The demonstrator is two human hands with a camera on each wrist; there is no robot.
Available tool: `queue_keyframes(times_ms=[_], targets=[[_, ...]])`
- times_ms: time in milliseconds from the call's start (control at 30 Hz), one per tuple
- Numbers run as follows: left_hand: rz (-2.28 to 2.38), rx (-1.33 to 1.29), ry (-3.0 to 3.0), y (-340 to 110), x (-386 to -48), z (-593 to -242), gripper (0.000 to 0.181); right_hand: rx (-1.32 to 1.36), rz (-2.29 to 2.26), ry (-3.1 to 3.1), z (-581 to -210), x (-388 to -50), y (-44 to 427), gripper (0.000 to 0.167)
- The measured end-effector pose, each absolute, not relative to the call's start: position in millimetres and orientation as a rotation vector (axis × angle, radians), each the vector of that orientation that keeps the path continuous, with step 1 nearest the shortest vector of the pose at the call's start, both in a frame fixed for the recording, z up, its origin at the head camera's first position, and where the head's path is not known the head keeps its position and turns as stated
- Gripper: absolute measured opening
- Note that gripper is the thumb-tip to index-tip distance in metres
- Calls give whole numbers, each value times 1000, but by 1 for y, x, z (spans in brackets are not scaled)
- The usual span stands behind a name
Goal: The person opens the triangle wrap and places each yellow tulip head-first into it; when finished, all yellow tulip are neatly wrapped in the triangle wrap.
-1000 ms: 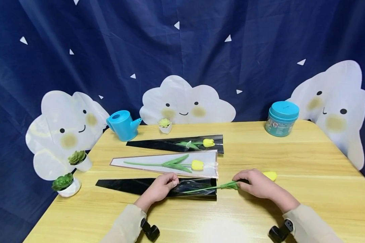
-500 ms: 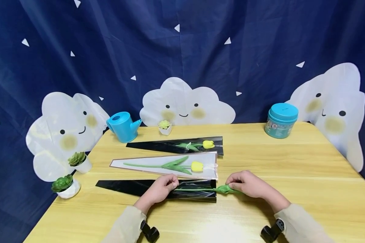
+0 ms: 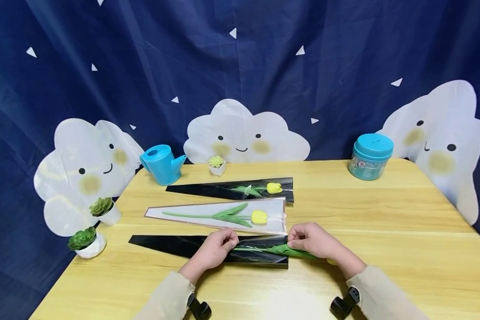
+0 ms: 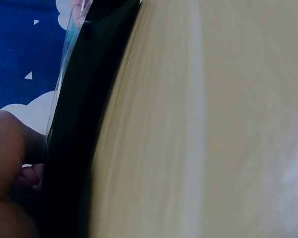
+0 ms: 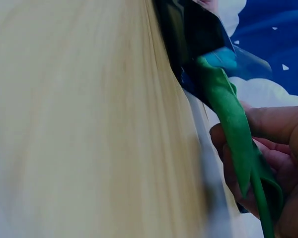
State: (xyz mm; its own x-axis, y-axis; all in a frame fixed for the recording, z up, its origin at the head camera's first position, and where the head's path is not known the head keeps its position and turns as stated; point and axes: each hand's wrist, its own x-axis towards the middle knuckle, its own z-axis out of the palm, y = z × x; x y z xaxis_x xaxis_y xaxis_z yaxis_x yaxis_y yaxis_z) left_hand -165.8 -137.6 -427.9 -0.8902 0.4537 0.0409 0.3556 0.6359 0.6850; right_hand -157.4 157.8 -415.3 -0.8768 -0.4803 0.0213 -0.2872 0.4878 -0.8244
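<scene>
In the head view, a black flower sleeve (image 3: 176,245) with a clear front lies nearest me on the table. My left hand (image 3: 215,249) pinches the sleeve's upper film near its middle. My right hand (image 3: 314,242) grips a tulip (image 5: 233,124) by its green leaves at the sleeve's right-hand mouth. The tulip's stem and leaf tips lie inside the sleeve. Its yellow bloom is mostly hidden under my right wrist. In the left wrist view, my left thumb and fingers (image 4: 7,158) hold the film's edge.
Behind lie a white sleeve (image 3: 200,212) and a black sleeve (image 3: 208,190), each with a yellow tulip. A blue watering can (image 3: 165,164), a small potted succulent (image 3: 217,165) and a lidded tub (image 3: 370,156) stand at the back. Two potted succulents (image 3: 91,244) (image 3: 106,211) stand left.
My right hand has moved left with the tulip, sliding its stem and leaf tips into the black sleeve. My left hand stays on the sleeve, which has shifted slightly right.
</scene>
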Motion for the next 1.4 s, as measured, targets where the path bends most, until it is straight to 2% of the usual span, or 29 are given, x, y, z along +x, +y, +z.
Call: queue_keyframes(times_ms=[400,667,733,900,1400], targets=[[1148,645,2706,-135,-167,-437,11,-619,-1271,2680,-418,-158,147,19],[1138,630,2696,-135,-167,-437,11,-639,-1314,2636,-416,-155,162,5],[1134,624,2699,-136,-167,-438,11,-649,-1333,2593,-415,-154,168,6],[1142,629,2708,-136,-167,-438,10,-797,-1309,2552,-411,-152,182,15],[1151,627,2717,-136,-169,-438,11,-1026,-1222,2510,-415,-142,195,10]])
